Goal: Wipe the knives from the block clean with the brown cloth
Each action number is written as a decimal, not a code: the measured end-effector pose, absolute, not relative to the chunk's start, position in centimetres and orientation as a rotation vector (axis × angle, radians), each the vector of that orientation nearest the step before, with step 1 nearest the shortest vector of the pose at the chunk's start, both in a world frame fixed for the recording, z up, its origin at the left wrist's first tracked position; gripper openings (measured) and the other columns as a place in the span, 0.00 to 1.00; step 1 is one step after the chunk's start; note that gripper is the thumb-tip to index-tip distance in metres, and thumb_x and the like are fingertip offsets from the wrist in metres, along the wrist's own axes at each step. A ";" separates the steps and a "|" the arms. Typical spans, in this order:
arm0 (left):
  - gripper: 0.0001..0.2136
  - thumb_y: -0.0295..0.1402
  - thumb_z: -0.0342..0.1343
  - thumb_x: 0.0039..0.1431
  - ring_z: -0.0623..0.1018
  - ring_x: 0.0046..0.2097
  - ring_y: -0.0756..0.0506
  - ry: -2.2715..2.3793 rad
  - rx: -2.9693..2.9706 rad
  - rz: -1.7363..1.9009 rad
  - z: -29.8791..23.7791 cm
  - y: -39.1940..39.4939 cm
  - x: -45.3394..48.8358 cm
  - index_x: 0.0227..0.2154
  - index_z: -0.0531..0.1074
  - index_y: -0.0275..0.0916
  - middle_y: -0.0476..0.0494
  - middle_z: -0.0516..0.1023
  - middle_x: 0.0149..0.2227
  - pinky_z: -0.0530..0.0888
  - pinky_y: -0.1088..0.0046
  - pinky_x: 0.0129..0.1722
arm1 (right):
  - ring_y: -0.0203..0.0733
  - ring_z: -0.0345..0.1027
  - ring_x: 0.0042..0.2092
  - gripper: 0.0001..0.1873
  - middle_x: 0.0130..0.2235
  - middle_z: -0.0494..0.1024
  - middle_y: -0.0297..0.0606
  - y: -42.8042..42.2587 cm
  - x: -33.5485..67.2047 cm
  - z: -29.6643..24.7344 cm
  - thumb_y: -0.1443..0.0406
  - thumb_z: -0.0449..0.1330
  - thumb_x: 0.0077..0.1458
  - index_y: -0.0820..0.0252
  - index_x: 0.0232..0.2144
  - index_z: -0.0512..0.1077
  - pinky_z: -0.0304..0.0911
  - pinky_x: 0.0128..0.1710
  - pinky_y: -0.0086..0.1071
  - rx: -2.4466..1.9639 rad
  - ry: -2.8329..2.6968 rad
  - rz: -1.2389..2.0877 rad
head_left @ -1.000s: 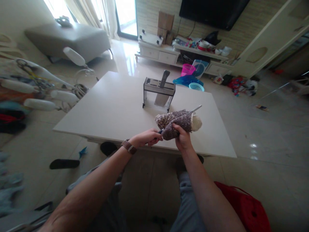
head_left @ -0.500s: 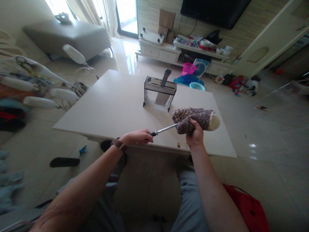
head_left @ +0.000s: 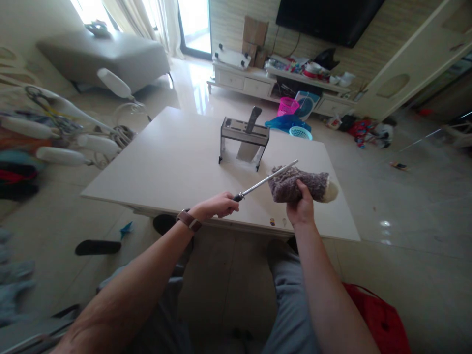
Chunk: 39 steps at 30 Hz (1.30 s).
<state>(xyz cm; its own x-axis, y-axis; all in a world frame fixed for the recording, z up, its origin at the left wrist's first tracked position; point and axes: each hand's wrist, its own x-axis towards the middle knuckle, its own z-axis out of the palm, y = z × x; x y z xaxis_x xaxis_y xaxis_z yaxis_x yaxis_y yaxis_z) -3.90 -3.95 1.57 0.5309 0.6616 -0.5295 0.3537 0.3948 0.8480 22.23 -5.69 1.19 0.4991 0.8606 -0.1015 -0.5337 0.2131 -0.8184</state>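
On my end I'm looking into a home, a living room by the look of it. I see a wide black television [head_left: 328, 19] on the striped wall [head_left: 226, 24], and below it a long white cabinet [head_left: 257, 87] with drawers, its top crowded with odds and ends. Pale curtains [head_left: 129, 22] hang beside a bright glass door [head_left: 194, 29], near a padded grey bench [head_left: 106, 59]. Shiny tiles [head_left: 424, 221] cover the floor, where I can make out a pink basket [head_left: 287, 105] past the white table [head_left: 173, 162].

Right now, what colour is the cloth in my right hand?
The cloth is mottled greyish brown with a cream end, seen in the head view.
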 end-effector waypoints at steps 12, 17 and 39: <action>0.09 0.25 0.52 0.47 0.57 0.15 0.56 0.934 1.143 0.333 1.6 -4.4 -0.7 0.16 0.63 0.37 0.52 0.60 0.14 0.52 0.79 0.14 | 0.42 0.77 0.44 0.19 0.36 0.83 0.31 -6.9 14.9 1.2 0.66 0.75 0.35 0.59 0.34 0.78 0.74 0.50 0.38 -1.030 -0.497 1.181; 0.08 0.25 0.54 0.47 0.58 0.15 0.56 0.977 1.187 0.334 1.4 -4.1 -0.3 0.16 0.64 0.36 0.53 0.61 0.15 0.51 0.78 0.15 | 0.42 0.76 0.43 0.19 0.37 0.84 0.32 -6.7 14.8 1.4 0.67 0.74 0.34 0.60 0.34 0.79 0.74 0.47 0.38 -1.034 -0.460 1.097; 0.11 0.37 0.60 0.46 0.65 0.22 0.50 1.184 1.683 0.140 0.6 -3.3 -7.4 0.16 0.73 0.36 0.49 0.68 0.17 0.58 0.72 0.23 | 0.35 0.80 0.41 0.09 0.38 0.84 0.28 -5.4 23.3 2.2 0.64 0.64 0.52 0.54 0.38 0.78 0.77 0.42 0.32 -0.887 -0.255 0.995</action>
<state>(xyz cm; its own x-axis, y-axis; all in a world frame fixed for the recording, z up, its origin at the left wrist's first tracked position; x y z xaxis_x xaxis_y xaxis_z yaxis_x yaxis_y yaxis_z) -7.44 -3.30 0.59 0.5077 0.7497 -0.4244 0.6297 0.0133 0.7767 23.34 -5.43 2.23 0.5485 0.8134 -0.1939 -0.6199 0.2399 -0.7471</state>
